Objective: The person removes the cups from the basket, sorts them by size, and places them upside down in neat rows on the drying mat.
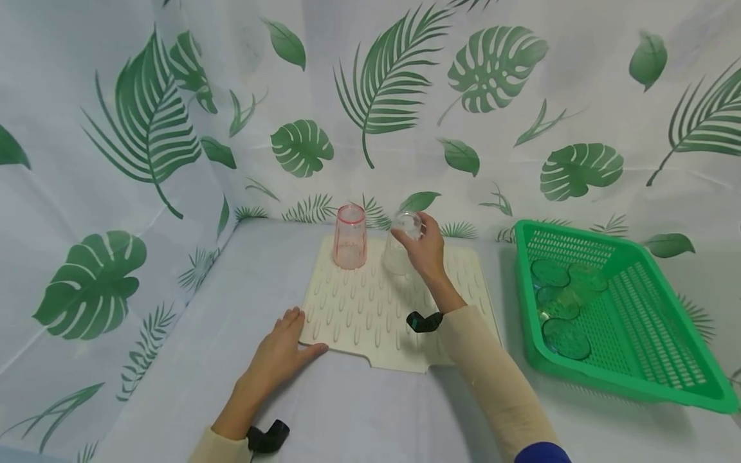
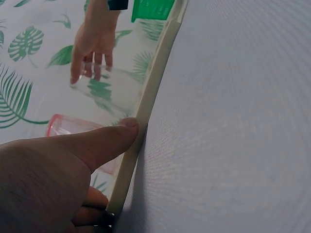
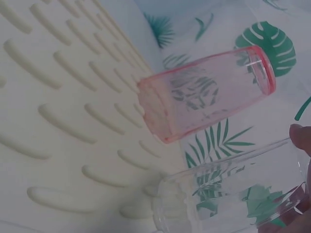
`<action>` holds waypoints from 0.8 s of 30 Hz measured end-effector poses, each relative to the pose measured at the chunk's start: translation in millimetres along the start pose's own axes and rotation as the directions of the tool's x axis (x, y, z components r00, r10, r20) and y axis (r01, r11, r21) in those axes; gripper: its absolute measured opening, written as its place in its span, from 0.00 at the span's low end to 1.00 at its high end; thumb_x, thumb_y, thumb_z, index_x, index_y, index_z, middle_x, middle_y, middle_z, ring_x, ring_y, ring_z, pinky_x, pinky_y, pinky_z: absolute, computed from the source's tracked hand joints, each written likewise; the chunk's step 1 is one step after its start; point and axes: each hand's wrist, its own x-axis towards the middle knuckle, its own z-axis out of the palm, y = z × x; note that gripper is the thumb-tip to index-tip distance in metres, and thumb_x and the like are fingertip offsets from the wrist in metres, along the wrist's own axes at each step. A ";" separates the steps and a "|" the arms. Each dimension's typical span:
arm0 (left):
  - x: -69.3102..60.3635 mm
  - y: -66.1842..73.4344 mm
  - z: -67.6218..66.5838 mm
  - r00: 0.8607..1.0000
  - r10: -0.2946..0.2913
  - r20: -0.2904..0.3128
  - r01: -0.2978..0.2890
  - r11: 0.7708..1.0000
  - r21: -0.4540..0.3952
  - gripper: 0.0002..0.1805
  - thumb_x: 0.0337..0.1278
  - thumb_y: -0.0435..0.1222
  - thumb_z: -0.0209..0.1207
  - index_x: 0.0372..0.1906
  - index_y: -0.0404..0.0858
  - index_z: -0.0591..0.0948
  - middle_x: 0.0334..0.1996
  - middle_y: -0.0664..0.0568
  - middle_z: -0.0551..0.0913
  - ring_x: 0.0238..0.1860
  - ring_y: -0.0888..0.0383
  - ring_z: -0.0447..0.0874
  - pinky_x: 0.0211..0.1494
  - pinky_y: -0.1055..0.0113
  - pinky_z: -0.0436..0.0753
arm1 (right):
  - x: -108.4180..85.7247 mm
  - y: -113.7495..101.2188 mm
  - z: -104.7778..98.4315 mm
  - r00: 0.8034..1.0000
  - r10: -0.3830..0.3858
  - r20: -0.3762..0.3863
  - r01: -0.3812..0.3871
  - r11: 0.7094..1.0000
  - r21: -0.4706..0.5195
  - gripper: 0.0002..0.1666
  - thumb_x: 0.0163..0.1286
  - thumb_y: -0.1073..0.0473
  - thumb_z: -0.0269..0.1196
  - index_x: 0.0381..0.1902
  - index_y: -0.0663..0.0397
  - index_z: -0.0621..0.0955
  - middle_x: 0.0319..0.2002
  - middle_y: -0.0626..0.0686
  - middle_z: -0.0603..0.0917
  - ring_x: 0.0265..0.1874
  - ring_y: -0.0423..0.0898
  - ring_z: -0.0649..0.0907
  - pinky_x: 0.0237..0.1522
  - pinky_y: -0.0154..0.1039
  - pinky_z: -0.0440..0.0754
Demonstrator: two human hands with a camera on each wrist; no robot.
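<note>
On the cream ridged mat a pink-tinted glass stands upright at the back left. To its right is a clear glass, upright, its lower end at the mat; my right hand grips it near the top with thumb and fingers. The right wrist view shows the clear glass beside the pink glass, with a gap between them. My left hand touches the mat's near left corner, fingers extended; in the left wrist view its thumb lies against the mat's edge.
A green plastic basket stands to the right of the mat, with several tinted glasses in its left part. Behind the table hangs a white sheet with green leaf prints, which also covers the left side.
</note>
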 end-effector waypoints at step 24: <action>-0.4 -2.1 -0.7 1.000 0.006 0.012 -0.006 1.000 -0.010 0.50 0.59 0.57 0.65 0.74 0.26 0.62 0.76 0.32 0.60 0.77 0.35 0.55 0.76 0.39 0.63 | -1.7 -26.4 -23.3 0.997 0.040 0.064 -0.036 0.997 -0.067 0.49 0.69 0.50 0.67 0.78 0.59 0.56 0.77 0.60 0.62 0.78 0.56 0.61 0.77 0.52 0.64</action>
